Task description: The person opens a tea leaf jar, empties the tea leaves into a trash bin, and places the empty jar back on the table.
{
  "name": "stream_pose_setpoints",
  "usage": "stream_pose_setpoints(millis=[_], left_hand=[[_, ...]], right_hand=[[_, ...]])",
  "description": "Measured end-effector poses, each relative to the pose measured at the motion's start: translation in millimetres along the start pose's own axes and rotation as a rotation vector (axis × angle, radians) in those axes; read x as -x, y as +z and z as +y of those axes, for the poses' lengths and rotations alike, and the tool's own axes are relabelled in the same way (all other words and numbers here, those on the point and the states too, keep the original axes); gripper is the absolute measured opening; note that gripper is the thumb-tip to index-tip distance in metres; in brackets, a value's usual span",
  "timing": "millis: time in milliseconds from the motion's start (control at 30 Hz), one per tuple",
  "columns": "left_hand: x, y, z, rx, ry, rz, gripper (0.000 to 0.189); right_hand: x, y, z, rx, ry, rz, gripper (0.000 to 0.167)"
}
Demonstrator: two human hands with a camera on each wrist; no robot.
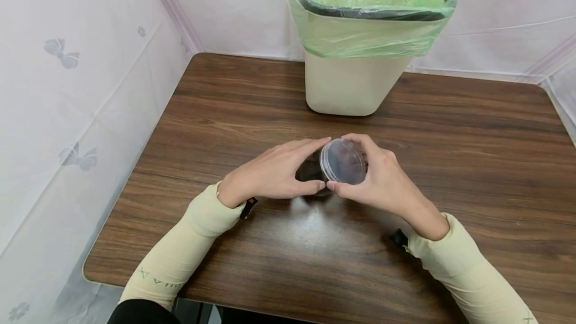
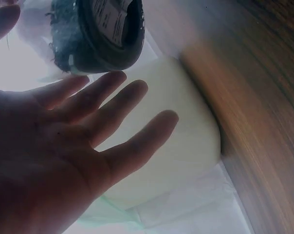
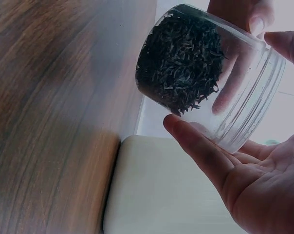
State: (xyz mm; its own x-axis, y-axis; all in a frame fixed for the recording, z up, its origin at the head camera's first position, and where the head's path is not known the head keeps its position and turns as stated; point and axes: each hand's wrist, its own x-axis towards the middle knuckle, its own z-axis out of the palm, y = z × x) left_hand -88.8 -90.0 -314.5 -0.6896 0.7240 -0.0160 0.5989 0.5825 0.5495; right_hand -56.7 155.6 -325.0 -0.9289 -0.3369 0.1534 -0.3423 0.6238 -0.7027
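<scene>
A clear jar (image 1: 310, 170) of dark, shredded loose leaves (image 3: 181, 58), like dry tea, is held tilted above the table. Its transparent round lid (image 1: 344, 161) faces right and up. My left hand (image 1: 283, 166) reaches round the jar body from the left, thumb on the near side and index finger on the far side; its other fingers spread out below the jar in the left wrist view. From the right, my right hand (image 1: 382, 176) grips the lid end between thumb and fingers. A printed label (image 2: 109, 19) shows on the jar's base.
Behind the hands, a cream waste bin (image 1: 342, 84) lined with a green plastic bag (image 1: 369, 36) stands on the brown wooden table (image 1: 225, 109). Pale patterned sheeting (image 1: 90, 89) hangs along the left and back. The table's front edge lies below the forearms.
</scene>
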Motion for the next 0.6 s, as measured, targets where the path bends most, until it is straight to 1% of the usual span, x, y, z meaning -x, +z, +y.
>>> stream_pose_setpoints(millis=[133,267,467,600], left_hand=[[-1.1,1.3,-0.6,0.036,0.017,0.007,0.084],[-1.8,2.6,-1.3,0.065,0.028,0.019,0.087],[-3.5,3.9,0.4,0.070,0.043,0.041,0.096],[-4.5,5.0,2.3,0.086,0.035,0.050,0.102]], right_hand=[[-0.3,-0.9,0.1,-0.029,0.008,0.007,0.084],[-0.8,-0.9,0.9,-0.058,-0.002,0.020,0.083],[0.0,-1.6,1.4,-0.083,-0.012,0.041,0.080],[0.1,-1.3,1.5,-0.090,-0.004,0.055,0.080]])
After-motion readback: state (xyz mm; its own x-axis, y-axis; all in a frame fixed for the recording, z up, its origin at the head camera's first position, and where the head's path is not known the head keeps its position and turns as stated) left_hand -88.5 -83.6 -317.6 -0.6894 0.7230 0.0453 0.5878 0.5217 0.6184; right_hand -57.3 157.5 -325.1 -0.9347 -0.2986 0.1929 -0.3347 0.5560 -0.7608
